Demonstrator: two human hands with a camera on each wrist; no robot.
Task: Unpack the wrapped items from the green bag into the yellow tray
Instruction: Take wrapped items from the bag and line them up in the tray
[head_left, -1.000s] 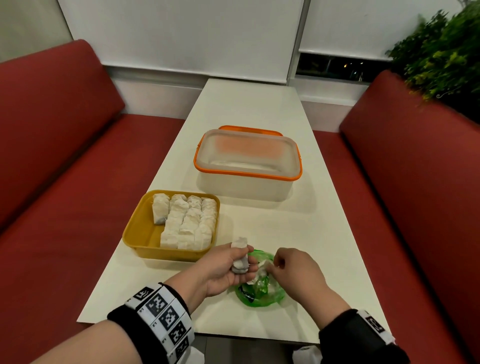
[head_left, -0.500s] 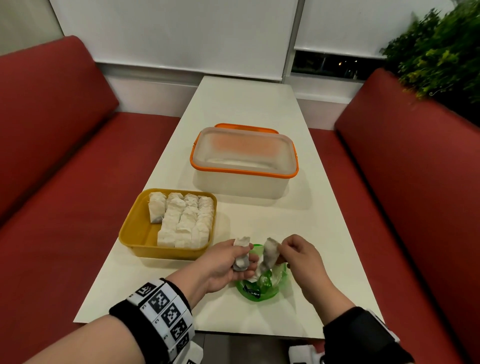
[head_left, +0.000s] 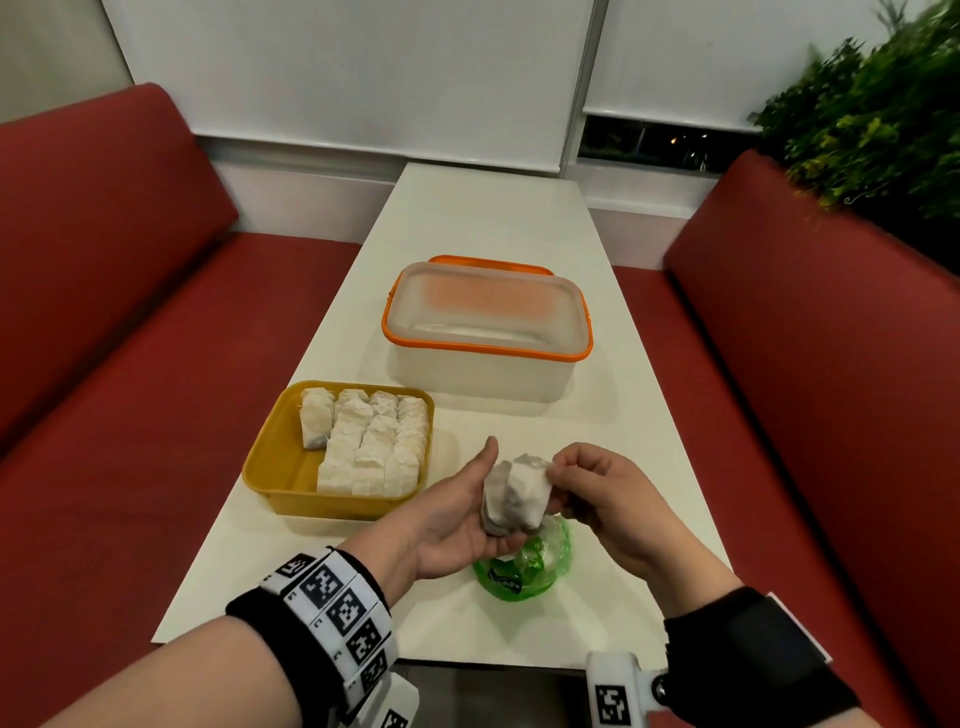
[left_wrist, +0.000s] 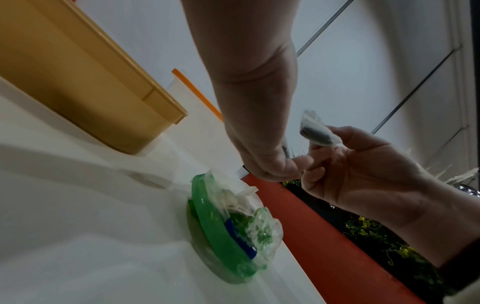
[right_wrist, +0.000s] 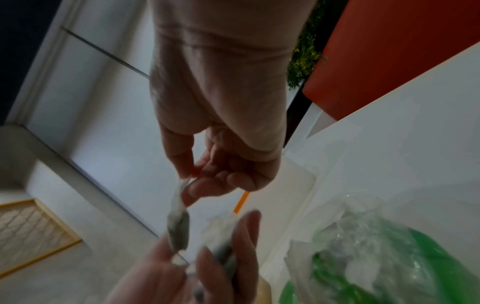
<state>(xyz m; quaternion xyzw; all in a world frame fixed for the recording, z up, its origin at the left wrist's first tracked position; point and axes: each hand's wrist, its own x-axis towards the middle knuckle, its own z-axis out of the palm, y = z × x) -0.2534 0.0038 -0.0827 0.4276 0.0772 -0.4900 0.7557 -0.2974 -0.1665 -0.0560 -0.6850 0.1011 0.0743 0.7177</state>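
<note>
My left hand (head_left: 452, 514) is held palm up over the table's near edge, thumb straight, with a white wrapped item (head_left: 493, 501) lying across its fingers. My right hand (head_left: 602, 499) pinches a second wrapped item (head_left: 532, 486) by its top and holds it against the first; the right wrist view shows this item (right_wrist: 178, 226) dangling over my left fingers (right_wrist: 241, 236). The crumpled green bag (head_left: 524, 569) lies on the table just under both hands. The yellow tray (head_left: 280, 467), to the left, holds several white wrapped items (head_left: 374, 447) in rows.
A frosted storage box with an orange rim (head_left: 488, 322) stands behind the tray mid-table. Red bench seats (head_left: 130, 338) flank the narrow white table (head_left: 493, 218). A green plant (head_left: 883, 104) rises at the far right.
My right hand lifted a wrapped item out of the green bag and brought it to my left hand. My left hand turned palm up and its thumb straightened off the item it held.
</note>
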